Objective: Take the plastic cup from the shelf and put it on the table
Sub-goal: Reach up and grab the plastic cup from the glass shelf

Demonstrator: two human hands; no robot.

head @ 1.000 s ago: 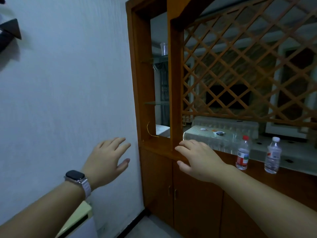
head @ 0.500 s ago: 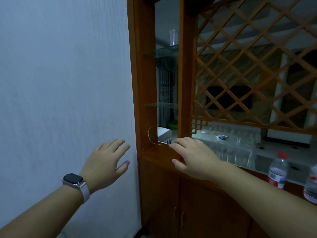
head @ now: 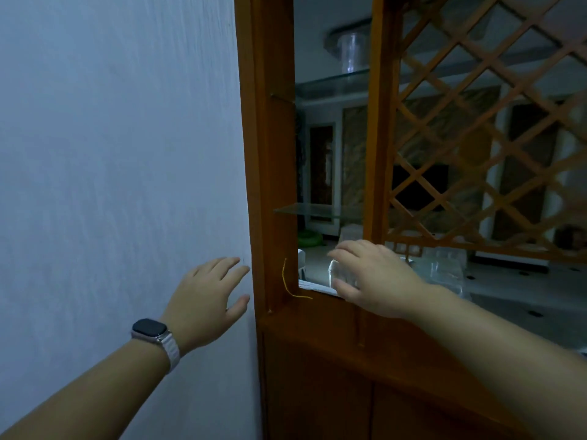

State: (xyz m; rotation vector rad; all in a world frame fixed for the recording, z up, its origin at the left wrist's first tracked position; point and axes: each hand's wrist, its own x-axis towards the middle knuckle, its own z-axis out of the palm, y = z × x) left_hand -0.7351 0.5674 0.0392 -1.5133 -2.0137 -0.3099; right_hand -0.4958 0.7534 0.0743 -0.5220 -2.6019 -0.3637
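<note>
A clear plastic cup [head: 350,52] stands upright on the upper glass shelf [head: 327,84] inside the narrow opening of a wooden divider [head: 270,154]. My right hand [head: 376,277] hovers well below it, over the wooden ledge at the bottom of the opening, fingers spread and holding nothing. My left hand [head: 208,298], with a watch on the wrist, is open in front of the white wall, just left of the wooden frame. Behind the divider a table [head: 495,281] under a clear plastic cover shows partly.
A lower glass shelf [head: 314,210] crosses the opening between the cup and my right hand. A diagonal wooden lattice [head: 476,138] fills the divider's right side. Cabinet doors [head: 333,401] lie below the ledge. A yellow thread [head: 287,281] hangs on the frame.
The view has come closer to the divider and shifted left, so the cup looks larger and the two bottles have left the view. My right hand moved to the opening's lower edge.
</note>
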